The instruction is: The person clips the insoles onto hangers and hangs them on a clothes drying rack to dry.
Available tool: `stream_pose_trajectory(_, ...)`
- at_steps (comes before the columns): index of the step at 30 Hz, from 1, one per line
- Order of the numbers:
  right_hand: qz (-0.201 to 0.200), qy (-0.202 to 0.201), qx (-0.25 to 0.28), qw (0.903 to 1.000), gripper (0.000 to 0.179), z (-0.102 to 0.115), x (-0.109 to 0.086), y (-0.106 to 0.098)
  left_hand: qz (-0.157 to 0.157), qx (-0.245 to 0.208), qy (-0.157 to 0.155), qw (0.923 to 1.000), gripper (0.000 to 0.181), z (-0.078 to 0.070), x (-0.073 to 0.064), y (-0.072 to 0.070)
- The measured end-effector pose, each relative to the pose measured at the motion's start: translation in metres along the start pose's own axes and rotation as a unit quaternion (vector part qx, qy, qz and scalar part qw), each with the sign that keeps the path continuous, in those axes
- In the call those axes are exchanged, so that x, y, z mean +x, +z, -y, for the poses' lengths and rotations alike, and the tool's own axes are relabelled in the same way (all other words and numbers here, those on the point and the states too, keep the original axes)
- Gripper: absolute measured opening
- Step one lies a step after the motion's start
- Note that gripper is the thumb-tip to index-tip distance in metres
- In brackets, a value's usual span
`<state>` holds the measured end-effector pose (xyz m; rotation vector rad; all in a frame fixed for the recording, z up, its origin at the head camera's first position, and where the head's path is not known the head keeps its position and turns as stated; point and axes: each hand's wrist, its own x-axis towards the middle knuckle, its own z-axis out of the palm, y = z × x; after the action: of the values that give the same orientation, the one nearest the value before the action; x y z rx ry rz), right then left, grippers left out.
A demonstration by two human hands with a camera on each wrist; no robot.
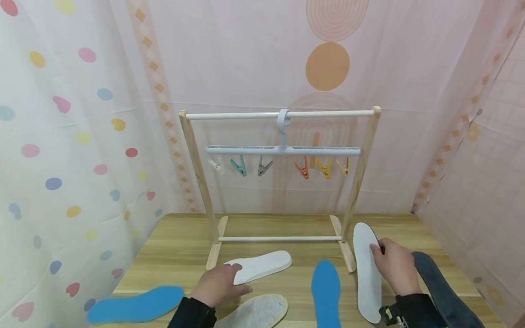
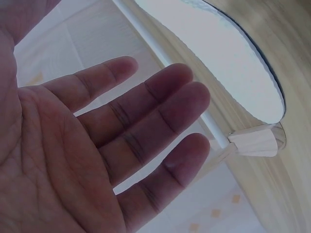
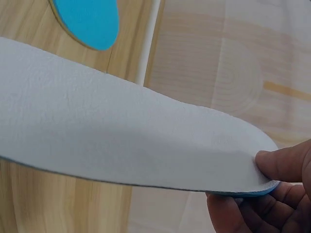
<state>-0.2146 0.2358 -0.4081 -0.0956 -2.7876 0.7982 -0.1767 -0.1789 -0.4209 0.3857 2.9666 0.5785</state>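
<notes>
My right hand [image 1: 395, 265] pinches a white insole [image 1: 366, 269] by its edge and holds it tilted over the tabletop. In the right wrist view the thumb [image 3: 282, 162] lies on the insole's white face [image 3: 146, 131], with curled fingers beneath and a thin blue underside showing at the edge. My left hand [image 1: 220, 283], its fingers extended, hovers beside another white insole [image 1: 266, 265]. The left wrist view shows the palm and fingers [image 2: 146, 126] holding nothing, with that white insole [image 2: 223, 58] beyond the fingertips. A grey felt insole [image 1: 258, 313] lies partly behind the left forearm.
Blue insoles [image 1: 135, 304] [image 1: 326, 291] lie at left and centre right; a dark insole [image 1: 445, 289] lies at the right. A wooden rack [image 1: 357, 182] bears a pale blue hanger [image 1: 246, 150] with several coloured clips [image 1: 302, 168]. Curtains [image 1: 242, 54] enclose the table.
</notes>
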Motion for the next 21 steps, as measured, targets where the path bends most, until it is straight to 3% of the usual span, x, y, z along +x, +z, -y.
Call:
stream_pose_trajectory(14,-0.063,-0.007,0.001,0.998,0.023,0.013,-0.009,0.0,0.0,0.024,-0.016,0.9996,0.063,0.005,0.004,-0.006)
stream_pose_trajectory(21,-0.126,-0.057,0.022,0.9902,0.02,0.022,-0.014,0.004,-0.005,0.023,-0.015,0.9996,0.063,0.007,0.005,-0.008)
